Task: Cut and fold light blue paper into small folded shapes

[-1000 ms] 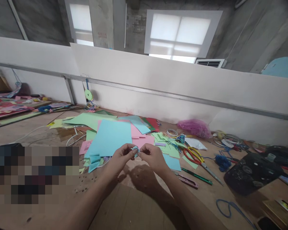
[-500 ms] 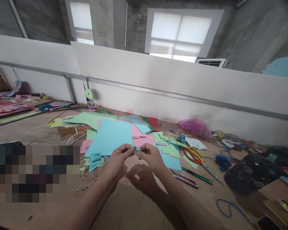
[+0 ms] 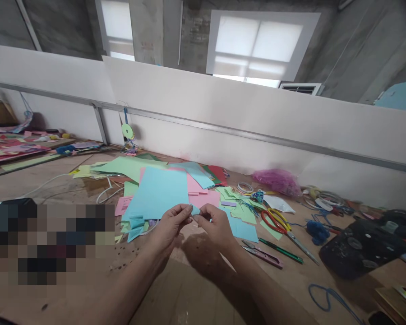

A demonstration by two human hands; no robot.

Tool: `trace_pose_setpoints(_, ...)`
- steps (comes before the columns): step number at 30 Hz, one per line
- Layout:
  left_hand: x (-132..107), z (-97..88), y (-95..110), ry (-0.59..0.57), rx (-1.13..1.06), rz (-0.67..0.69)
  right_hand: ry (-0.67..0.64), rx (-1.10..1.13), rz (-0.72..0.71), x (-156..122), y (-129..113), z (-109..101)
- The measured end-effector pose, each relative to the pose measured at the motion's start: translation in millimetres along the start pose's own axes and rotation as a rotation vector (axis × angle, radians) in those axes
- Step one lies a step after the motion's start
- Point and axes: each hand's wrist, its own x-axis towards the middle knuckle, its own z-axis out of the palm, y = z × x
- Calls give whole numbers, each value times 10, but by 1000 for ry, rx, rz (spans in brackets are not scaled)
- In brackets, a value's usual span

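Observation:
A small piece of light blue paper is held up between my two hands, above the table. My left hand pinches its left side between thumb and fingers. On the other side, the thumb and fingers of my right hand are closed on it too. My fingers cover much of the piece, so its full shape is hidden. Just beyond my hands lies a large light blue sheet, with folded blue paper pieces at its near left corner.
Right of my hands lie pink-handled snips, a green cutter and scissors with red and yellow handles. Green paper scraps and a blue pompom are farther off. A black container stands at right.
The blue paper piece has turned between my fingers, and more of it shows now. My right fingers have shifted slightly along it. The whole view has moved a little.

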Motion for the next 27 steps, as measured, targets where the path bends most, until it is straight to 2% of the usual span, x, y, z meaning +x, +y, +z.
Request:
trace_pose_setpoints(4, 12, -15, -1, 52, 105, 37, 3, 6, 15, -1, 3, 7)
trace_pose_setpoints(8, 28, -32, -18, 76, 63, 70, -29, 52, 50, -21, 1, 61)
trace_pose_setpoints(15, 17, 34, -39, 33, -46, -7, 9, 166, 120, -20, 65, 96)
trace_pose_setpoints(21, 89, 25, -63, 35, -32, 18, 4, 146, 136, -13, 135, 129)
trace_pose_setpoints(24, 146, -13, -76, 56, 19, 62, 28, 49, 65, 21, 110, -6)
trace_pose_setpoints(27, 186, -48, -72, 94, 34, 78, 84, -133, 21, 23, 70, -343)
